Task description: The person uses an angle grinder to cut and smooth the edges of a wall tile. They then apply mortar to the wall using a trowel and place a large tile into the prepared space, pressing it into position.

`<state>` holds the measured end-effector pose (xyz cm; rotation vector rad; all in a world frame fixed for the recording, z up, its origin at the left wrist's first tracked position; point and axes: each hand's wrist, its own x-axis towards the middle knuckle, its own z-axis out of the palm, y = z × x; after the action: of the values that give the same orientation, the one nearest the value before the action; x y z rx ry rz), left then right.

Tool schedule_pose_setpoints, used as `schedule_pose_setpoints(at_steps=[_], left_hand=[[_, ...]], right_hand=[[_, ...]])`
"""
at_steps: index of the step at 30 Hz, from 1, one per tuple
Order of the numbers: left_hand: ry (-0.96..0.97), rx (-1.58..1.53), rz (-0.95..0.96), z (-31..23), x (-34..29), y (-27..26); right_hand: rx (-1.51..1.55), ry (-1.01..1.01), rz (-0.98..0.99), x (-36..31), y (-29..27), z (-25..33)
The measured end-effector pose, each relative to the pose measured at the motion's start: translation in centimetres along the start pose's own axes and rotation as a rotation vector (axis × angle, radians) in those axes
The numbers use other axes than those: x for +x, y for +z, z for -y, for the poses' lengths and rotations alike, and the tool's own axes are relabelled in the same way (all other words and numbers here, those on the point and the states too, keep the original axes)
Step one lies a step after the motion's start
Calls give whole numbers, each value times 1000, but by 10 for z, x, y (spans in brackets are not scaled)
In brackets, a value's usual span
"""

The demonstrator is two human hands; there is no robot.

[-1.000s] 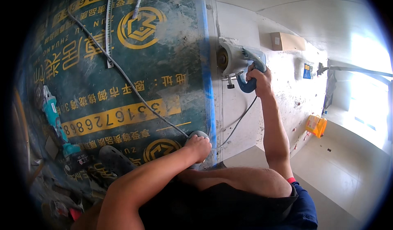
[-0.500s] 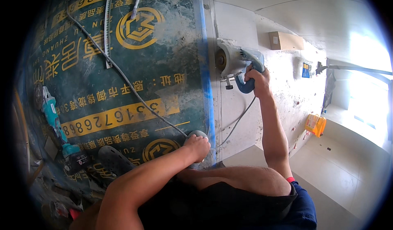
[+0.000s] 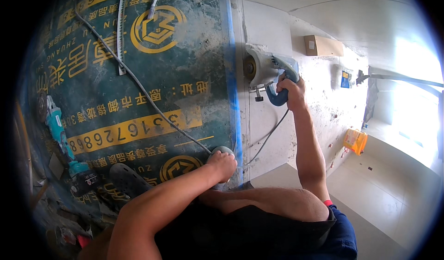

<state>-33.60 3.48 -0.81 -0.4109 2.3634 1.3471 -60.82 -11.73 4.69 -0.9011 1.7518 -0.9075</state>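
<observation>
My right hand (image 3: 292,91) is wrapped round the blue handle of a circular saw (image 3: 266,68), whose metal base and guard rest at the edge of a pale, dusty slab (image 3: 268,29). From the saw, a grey power cord (image 3: 152,104) passes by my left hand and runs off to the far left. My left hand (image 3: 223,165) is closed, its fingers curled down at the toe of my grey shoe (image 3: 223,150). The cord disappears at that hand; what lies in its fingers is hidden. A second dark clog (image 3: 127,179) stands to the left.
Green printed floor sheeting (image 3: 185,93) covers the left side, edged with blue tape (image 3: 235,98). On it lie a teal cordless angle grinder (image 3: 58,128), a steel ruler (image 3: 121,33) and a marker (image 3: 154,3). Rightward are a cardboard box (image 3: 323,46) and an orange bag (image 3: 355,141).
Both hands, the saw and the cord keep their places. Only a very slight shift of the whole view shows.
</observation>
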Motion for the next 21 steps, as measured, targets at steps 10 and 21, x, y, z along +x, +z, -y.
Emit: schedule_pose_setpoints(at_steps=[10,21], left_hand=[[9,6,-1,0,-1,-2],[15,-3,2,0,-3,-4]], right_hand=[[46,11,-8,1,-2,-6],[44,9,-5,0,-4,-10]])
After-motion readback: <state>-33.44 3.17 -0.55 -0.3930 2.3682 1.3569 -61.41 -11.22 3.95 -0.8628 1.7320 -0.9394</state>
